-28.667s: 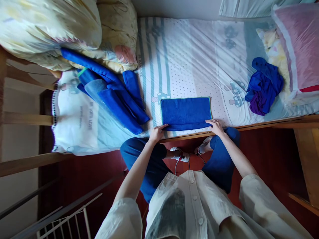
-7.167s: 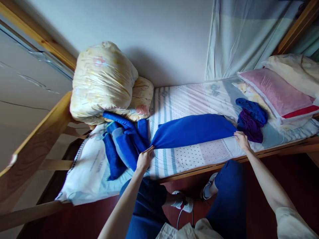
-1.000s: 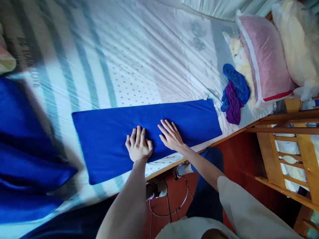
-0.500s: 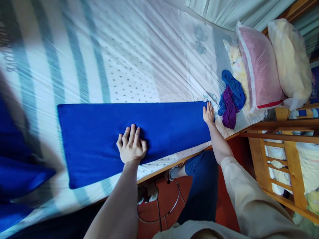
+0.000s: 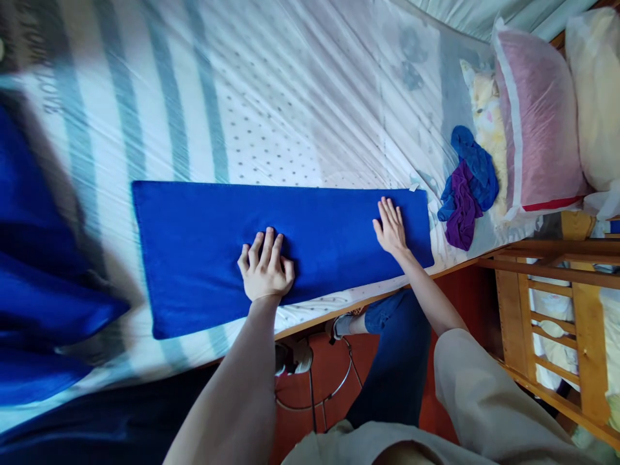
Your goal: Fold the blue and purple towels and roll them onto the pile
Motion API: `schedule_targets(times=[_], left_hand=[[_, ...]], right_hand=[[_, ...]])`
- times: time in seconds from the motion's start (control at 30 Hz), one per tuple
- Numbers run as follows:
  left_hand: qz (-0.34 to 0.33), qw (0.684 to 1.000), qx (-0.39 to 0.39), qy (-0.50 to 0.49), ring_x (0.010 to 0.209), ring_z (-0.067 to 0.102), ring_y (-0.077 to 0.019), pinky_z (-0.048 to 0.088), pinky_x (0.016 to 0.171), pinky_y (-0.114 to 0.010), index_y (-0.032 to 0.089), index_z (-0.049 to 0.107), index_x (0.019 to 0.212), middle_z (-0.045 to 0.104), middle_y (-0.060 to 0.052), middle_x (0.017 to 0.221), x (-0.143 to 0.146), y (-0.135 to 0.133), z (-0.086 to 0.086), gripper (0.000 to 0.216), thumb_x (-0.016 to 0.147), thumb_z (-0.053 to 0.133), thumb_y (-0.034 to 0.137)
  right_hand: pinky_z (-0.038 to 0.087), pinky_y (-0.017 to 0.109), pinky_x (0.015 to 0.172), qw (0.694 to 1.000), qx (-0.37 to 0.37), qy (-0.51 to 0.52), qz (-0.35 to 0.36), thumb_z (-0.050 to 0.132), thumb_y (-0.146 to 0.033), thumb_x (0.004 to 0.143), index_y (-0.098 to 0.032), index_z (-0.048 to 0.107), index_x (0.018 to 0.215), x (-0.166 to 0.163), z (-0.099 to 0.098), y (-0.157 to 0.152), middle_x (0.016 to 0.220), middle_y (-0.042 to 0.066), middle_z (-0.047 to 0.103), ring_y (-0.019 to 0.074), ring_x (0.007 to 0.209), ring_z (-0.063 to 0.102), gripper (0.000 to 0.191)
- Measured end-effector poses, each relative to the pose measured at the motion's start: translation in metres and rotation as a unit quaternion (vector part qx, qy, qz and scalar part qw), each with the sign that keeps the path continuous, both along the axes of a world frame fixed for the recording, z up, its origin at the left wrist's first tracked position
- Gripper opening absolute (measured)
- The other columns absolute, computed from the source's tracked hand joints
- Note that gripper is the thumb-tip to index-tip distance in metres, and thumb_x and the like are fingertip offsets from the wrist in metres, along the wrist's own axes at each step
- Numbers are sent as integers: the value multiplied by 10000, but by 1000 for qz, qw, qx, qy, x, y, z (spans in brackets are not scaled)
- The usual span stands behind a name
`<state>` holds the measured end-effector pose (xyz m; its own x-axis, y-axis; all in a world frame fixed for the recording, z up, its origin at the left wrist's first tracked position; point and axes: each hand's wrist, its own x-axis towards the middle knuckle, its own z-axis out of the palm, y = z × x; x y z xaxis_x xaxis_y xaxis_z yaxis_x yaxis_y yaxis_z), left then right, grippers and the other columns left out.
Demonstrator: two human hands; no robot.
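Note:
A long blue cloth [image 5: 203,252] lies flat along the near edge of the bed, with a small white tag at its far right corner. My left hand [image 5: 266,268] presses on the middle of the cloth, fingers spread and slightly bent. Toward the right end, my right hand [image 5: 391,226] rests flat on the cloth with its fingers stretched out. Neither hand grips anything.
Patterned sheeting [image 5: 271,142] covers the bed. Crumpled blue and purple cloths [image 5: 462,216] lie right of the blue cloth, beside a cat-patterned cushion [image 5: 487,123] and a pink pillow [image 5: 542,123]. More blue fabric [image 5: 43,284] is at left. A wooden frame [image 5: 513,316] stands at right.
My right hand has slid left from the cloth's right end, onto its surface. My left hand stays at about the same spot on the cloth. The camera view has shifted slightly.

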<state>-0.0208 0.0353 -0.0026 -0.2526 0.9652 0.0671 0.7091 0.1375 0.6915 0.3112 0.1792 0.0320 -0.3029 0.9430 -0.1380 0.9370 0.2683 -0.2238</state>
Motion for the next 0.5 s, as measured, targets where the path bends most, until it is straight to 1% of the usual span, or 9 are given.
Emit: schedule_targets(times=[0.07,0.17,0.2,0.27,0.3,0.37,0.43,0.5], left_hand=[[-3,1000,-7,-5,1600,371,-372,157,1332,-639,206,587,1543,508,-146,1654,-1,0,1,623,934,531,324],[-4,1000,-12,-4,1604,364,-373,155,1334,-636,199,588,1543,497,-147,1662,-1,0,2,625,934,531,325],[-3,1000,-12,-1,1602,368,-371,158,1334,-632,196,591,1540,495,-146,1663,-1,0,3,622,934,528,323],[0,1000,-13,8,1596,380,-367,166,1334,-624,190,598,1534,496,-143,1663,0,1,4,618,934,520,319],[0,1000,-13,11,1593,385,-366,169,1334,-621,190,600,1531,498,-140,1662,0,1,5,616,934,516,319],[0,1000,-18,13,1590,391,-363,170,1335,-617,194,603,1529,498,-133,1663,1,1,6,616,933,512,321],[-1,1000,-26,11,1594,385,-361,164,1339,-613,198,600,1531,491,-127,1669,1,2,6,619,932,512,325],[1,999,-36,6,1602,368,-362,149,1344,-613,200,594,1536,481,-124,1677,0,2,7,623,931,514,329]], right_hand=[[147,511,1386,999,4,-18,-37,244,-435,1119,-159,306,1719,31,0,10,1781,117,291,234,1686,198,663],[212,501,1371,990,17,-57,-131,167,-423,1120,-129,326,1707,84,0,33,1772,143,305,237,1671,252,675],[222,511,1366,986,17,-62,-151,151,-425,1120,-133,328,1706,97,1,38,1770,144,311,241,1668,261,679],[211,551,1362,985,29,-64,-160,144,-437,1118,-148,323,1709,111,2,39,1771,141,309,256,1671,252,681],[194,572,1362,986,40,-62,-152,146,-441,1118,-155,313,1712,113,3,34,1777,138,295,263,1677,232,681],[163,587,1366,990,56,-58,-120,153,-440,1116,-154,293,1717,110,4,13,1791,134,255,263,1689,186,681],[163,561,1372,994,36,-52,-83,166,-442,1113,-142,295,1714,109,5,-15,1793,135,249,247,1691,177,685],[183,533,1372,996,-2,-48,-79,184,-452,1107,-120,320,1702,115,6,-42,1782,150,277,237,1684,205,695]])
